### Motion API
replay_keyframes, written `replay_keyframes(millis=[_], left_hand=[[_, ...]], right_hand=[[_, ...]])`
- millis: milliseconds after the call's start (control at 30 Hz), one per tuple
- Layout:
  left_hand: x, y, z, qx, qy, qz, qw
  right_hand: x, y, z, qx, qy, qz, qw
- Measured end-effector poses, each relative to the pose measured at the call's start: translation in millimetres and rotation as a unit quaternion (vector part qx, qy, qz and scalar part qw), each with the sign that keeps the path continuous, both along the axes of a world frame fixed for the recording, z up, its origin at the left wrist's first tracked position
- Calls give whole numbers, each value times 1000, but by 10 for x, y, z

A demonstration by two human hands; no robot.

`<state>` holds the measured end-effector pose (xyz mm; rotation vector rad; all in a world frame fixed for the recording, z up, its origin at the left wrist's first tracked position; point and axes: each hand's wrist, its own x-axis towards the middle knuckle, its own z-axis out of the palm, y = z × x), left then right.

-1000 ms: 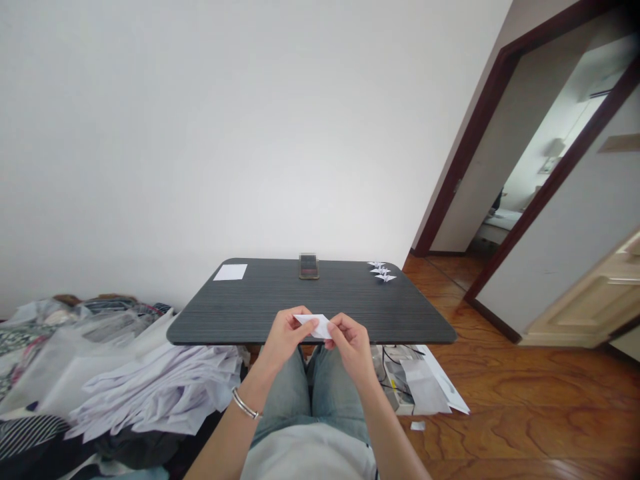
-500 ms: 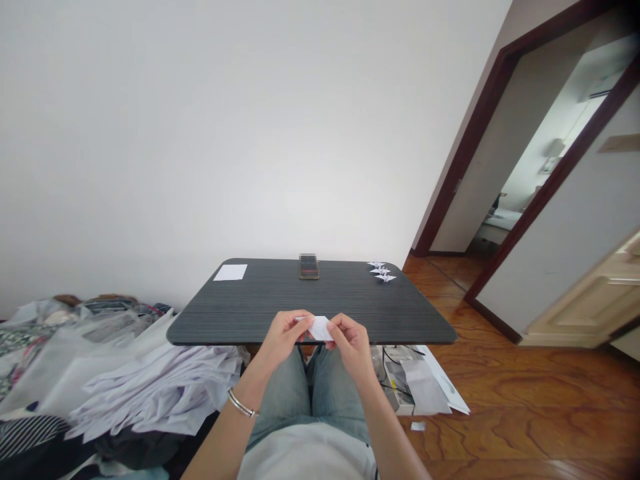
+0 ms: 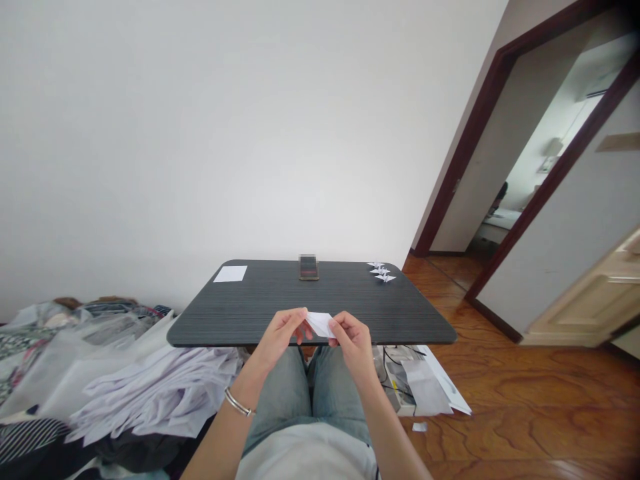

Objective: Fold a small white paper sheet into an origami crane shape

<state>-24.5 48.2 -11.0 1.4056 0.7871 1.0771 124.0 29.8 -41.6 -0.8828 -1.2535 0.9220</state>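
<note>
A small piece of folded white paper (image 3: 319,323) is held between my two hands, just above the front edge of the dark table (image 3: 270,293). My left hand (image 3: 285,330) pinches its left corner between thumb and forefinger, the other fingers curled below. On the other side my right hand (image 3: 351,333) grips the right end, thumb on top. The fingers hide part of the paper's underside. Three folded paper cranes (image 3: 384,274) stand at the table's back right corner. At the back left lies a flat white paper sheet (image 3: 231,274).
A phone-like device (image 3: 309,267) stands at the table's back middle, by the white wall (image 3: 300,133). Piled clothes and plastic bags (image 3: 155,393) lie left of my legs. Under the table's right side is a box with cables and papers (image 3: 417,383). A doorway opens at right.
My left hand has shifted slightly left, its thumb and forefinger now at the paper's corner, so more of the paper shows. My right hand has barely moved.
</note>
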Motion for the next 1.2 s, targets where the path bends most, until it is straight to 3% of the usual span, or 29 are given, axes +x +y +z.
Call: replay_keyframes(millis=[300,767,1033,1200], left_hand=[[61,-17,22,9,25,20,999],[54,-9,6,-2,34,-2,999],[44,10,7,18,14,55,998],[47,17,13,30,16,60,998]], right_hand=[[-56,-14,7,-12,28,33,999],[-32,13,-6,-14,46,39,998],[-25,6,19,-9,28,32,999],[-32,1,26,-8,33,35,999]])
